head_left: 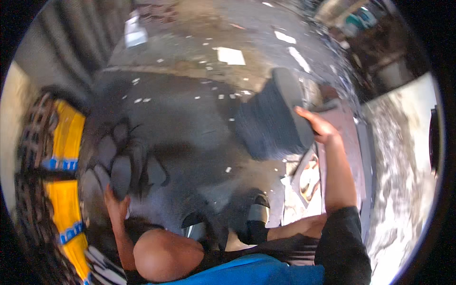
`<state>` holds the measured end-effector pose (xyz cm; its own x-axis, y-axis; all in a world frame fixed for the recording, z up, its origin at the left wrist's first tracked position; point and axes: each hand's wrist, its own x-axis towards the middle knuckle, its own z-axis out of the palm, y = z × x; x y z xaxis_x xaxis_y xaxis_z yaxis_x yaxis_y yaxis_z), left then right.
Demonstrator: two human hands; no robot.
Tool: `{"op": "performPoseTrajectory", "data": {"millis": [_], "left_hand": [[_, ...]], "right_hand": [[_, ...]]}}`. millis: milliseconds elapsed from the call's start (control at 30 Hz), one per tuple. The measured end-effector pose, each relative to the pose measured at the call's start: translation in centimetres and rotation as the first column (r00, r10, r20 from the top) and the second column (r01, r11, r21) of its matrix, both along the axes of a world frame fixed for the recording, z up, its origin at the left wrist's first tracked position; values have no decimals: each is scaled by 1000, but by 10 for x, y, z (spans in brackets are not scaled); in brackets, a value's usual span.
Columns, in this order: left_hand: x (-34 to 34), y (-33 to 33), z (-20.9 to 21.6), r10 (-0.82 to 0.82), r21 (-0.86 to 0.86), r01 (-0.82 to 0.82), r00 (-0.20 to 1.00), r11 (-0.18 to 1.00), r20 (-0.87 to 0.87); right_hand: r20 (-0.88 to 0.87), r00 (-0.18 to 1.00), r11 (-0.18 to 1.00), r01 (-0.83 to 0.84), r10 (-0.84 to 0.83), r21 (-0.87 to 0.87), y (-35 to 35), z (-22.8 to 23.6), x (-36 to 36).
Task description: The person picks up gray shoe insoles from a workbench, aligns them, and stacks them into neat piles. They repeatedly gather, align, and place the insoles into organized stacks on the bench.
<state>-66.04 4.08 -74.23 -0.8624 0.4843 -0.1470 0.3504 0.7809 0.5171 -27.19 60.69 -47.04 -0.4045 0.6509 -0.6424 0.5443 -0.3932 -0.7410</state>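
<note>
Far L of the L hand: yellow bundles, long, flat-sided, cinched w/ blue bands. L hand itself: fingers & thumb at the near end of a dark oval piece, smooth, flat; can't tell if the grip's tight. Just beyond, around that piece: loose pile of dark sole-shaped pieces, rounded ends, thin, overlapping, a bit blurred. Btwn the hands: dark, worn floor, w/ pale flat scraps farther out, mostly small & angular. Just L of the R hand, in its grip: thick stack of dark, sole-shaped layers, finely ridged edges, matte flat face; thumb on that face, other fingers mostly hidden. R of the R hand: brownish flat sheet, then rough, blotchy whitish wall.
</note>
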Motion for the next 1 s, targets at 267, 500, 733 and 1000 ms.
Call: {"op": "performPoseTrajectory", "data": {"millis": [267, 500, 733, 1000], "left_hand": [[-46, 7, -6, 498, 10, -503, 852, 864, -161], [-33, 13, -3, 545, -175, -551, 834, 816, -88], [-62, -45, -28, 551, -20, -552, 829, 834, 100], [-34, -47, -45, 619, 82, -618, 785, 782, 19]], "right_hand": [[14, 993, 945, -119, 120, 303, 39, -11, 2], [72, 972, 878, -232, 223, 419, 25, -1, -14], [131, 956, 832, -292, 262, 472, 21, -8, -13], [130, 951, 815, -308, 281, 491, 13, -11, -13]]}}
